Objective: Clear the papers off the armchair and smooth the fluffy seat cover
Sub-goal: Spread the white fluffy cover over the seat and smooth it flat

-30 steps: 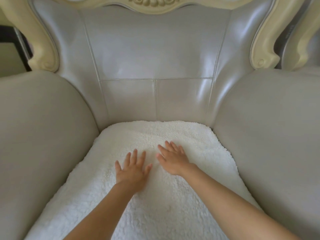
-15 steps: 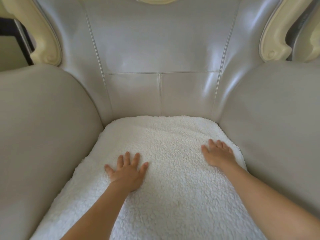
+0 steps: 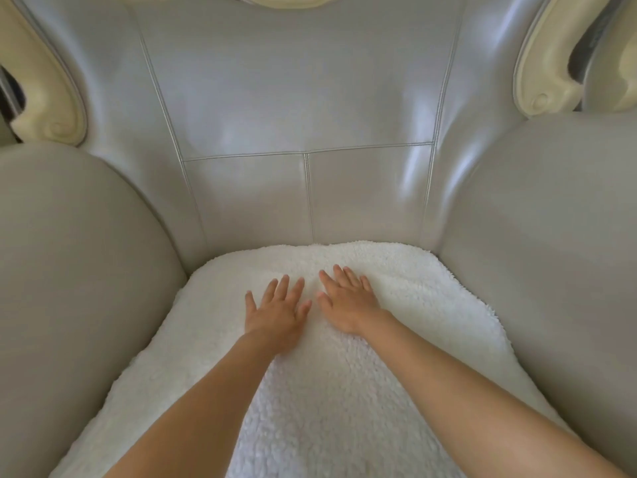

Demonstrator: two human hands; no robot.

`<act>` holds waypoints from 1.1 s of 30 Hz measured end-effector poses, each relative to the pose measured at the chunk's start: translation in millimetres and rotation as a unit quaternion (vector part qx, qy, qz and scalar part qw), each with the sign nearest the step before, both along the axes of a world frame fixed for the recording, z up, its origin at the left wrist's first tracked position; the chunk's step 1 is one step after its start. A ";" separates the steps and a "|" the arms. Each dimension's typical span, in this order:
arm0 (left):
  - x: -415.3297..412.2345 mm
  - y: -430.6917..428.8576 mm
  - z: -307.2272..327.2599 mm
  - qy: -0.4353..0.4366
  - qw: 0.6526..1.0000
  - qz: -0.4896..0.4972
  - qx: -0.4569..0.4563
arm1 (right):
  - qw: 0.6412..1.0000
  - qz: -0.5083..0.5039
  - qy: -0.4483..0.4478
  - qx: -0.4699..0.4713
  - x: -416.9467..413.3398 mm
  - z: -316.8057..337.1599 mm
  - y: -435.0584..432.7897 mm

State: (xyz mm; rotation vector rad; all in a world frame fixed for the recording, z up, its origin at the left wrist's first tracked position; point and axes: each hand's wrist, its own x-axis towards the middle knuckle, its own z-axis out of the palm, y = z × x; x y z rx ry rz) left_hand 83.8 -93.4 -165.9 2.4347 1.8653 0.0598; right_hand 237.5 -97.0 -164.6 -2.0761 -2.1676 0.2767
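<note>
A white fluffy seat cover [image 3: 431,305] lies across the seat of a grey leather armchair [image 3: 303,98]. My left hand [image 3: 275,315] presses flat on the cover near its middle, fingers straight and spread. Right beside it, my right hand [image 3: 348,301] lies flat on the cover too, fingers straight and pointing toward the backrest. The two hands almost touch. No papers show on the seat.
Padded grey armrests rise on the left [image 3: 76,270] and right [image 3: 551,253] of the seat. Cream carved wooden frame pieces [image 3: 544,70] flank the backrest at both top corners. The cover's back edge meets the backrest.
My right hand slid from the cover's right edge back to the middle. The left hand moved forward toward the backrest. Both now lie side by side, and the view has moved closer.
</note>
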 end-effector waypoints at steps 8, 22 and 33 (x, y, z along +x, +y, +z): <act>-4.4 55.6 -14.3 0.003 0.999 0.010 -0.046 | 0.999 -0.039 -0.017 -0.025 28.2 -16.4 46.2; -95.2 76.6 -20.4 -0.036 0.972 0.217 -0.080 | 0.956 -0.292 -0.043 -0.010 143.4 -30.7 41.5; -46.5 95.5 -5.4 -0.031 0.998 0.061 0.014 | 0.995 -0.095 -0.013 0.038 51.1 -7.0 72.5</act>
